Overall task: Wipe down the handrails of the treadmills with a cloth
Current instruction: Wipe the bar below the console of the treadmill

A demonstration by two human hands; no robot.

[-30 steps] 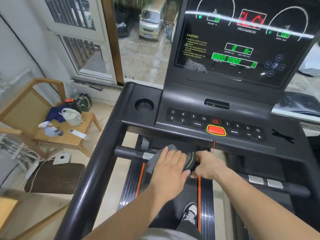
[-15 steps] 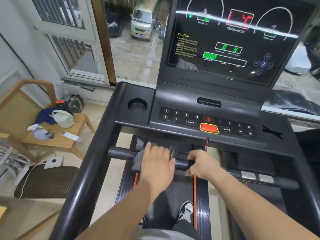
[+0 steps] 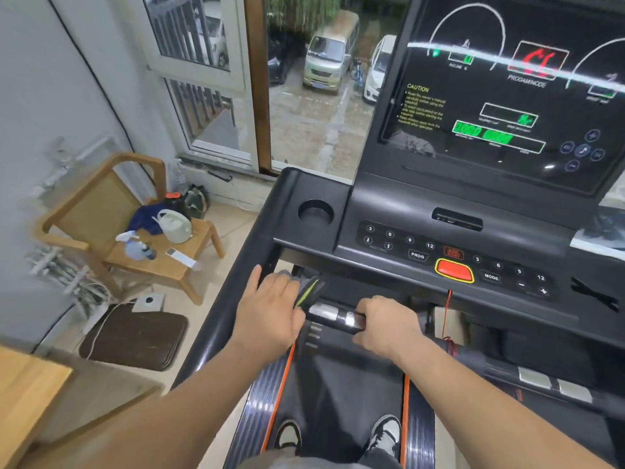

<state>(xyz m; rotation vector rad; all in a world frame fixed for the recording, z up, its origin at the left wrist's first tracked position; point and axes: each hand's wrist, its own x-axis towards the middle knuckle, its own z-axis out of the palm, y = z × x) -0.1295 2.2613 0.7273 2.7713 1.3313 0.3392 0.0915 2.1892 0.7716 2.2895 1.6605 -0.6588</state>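
I stand on a black treadmill. Its front handrail [image 3: 333, 316] runs crosswise below the console, with silver sensor plates showing between my hands. My left hand [image 3: 270, 309] presses a grey cloth [image 3: 306, 287] with a yellow-green edge onto the rail's left end, close to the left side rail [image 3: 233, 286]. Most of the cloth is hidden under my palm. My right hand [image 3: 389, 328] is wrapped around the bar a little to the right of the sensor plates.
The console [image 3: 453, 255] with a red stop button [image 3: 454, 270] and a lit screen [image 3: 500, 96] rises just behind the rail. A wooden chair [image 3: 111, 228] with a spray bottle and kettle stands to the left, beside a dark floor cushion [image 3: 135, 336].
My left hand has slid the cloth leftward along the front handrail, uncovering the silver sensor plates. My right hand keeps its grip on the bar. The view has turned to the left.
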